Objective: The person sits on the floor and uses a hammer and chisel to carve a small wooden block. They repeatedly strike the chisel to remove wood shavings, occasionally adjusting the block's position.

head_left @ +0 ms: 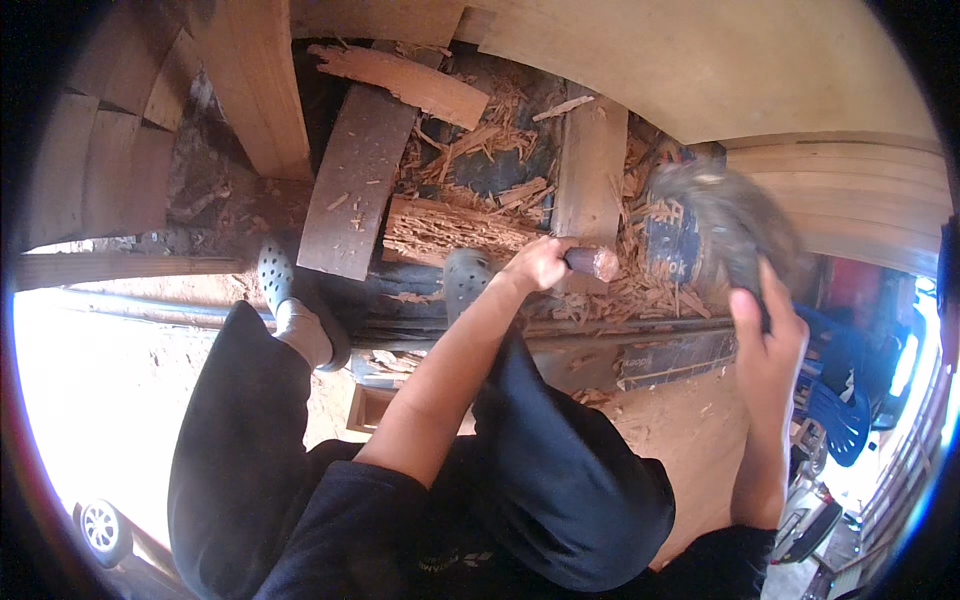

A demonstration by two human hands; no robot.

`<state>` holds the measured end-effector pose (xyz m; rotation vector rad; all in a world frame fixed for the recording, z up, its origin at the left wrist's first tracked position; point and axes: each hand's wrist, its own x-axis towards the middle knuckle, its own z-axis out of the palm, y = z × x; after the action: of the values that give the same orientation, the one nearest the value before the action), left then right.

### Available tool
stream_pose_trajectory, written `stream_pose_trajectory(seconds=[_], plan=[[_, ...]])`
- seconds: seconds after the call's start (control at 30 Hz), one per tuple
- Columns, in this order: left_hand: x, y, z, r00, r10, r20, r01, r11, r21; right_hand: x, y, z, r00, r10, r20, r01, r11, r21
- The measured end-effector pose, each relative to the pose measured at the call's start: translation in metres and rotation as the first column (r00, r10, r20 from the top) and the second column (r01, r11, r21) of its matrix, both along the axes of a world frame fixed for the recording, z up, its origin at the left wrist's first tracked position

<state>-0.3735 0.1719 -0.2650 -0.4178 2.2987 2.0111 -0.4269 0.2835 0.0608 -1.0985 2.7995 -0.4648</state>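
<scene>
My left hand (540, 264) is closed around a round, dark wooden handle (592, 262) with a worn, pale end, which looks like a chisel's. Its blade does not show. Just beyond that hand lies a reddish wooden board (450, 232), its surface gouged and splintered. To the right, my right hand (768, 325) grips the dark handle of a striking tool (742, 262), probably a hammer. Motion smears its brown-grey head, which is raised apart from the chisel handle.
Wood chips (500, 150) lie among two planks (355, 185) (592, 165) and a loose slab (405, 82). My clog-shod feet (275, 275) rest near the board. Stacked boards (840, 190) and a large pale panel (700, 60) bound the far right. A blue plastic chair (835, 410) stands at right.
</scene>
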Motion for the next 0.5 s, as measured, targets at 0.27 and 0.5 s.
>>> stream_pose_trajectory(seconds=[0.27,0.5], plan=[[0.004,0.002,0.016,0.999,-0.034,0.026,0.034,0.999,0.018,0.006,0.003,-0.056,0.993,-0.006,0.115,-0.058,0.836,0.546],[-0.006,0.007,0.002,0.994,-0.073,0.082,0.079,0.994,-0.073,0.005,0.038,-0.013,1.0,-0.012,-0.007,0.011,0.992,-0.126]])
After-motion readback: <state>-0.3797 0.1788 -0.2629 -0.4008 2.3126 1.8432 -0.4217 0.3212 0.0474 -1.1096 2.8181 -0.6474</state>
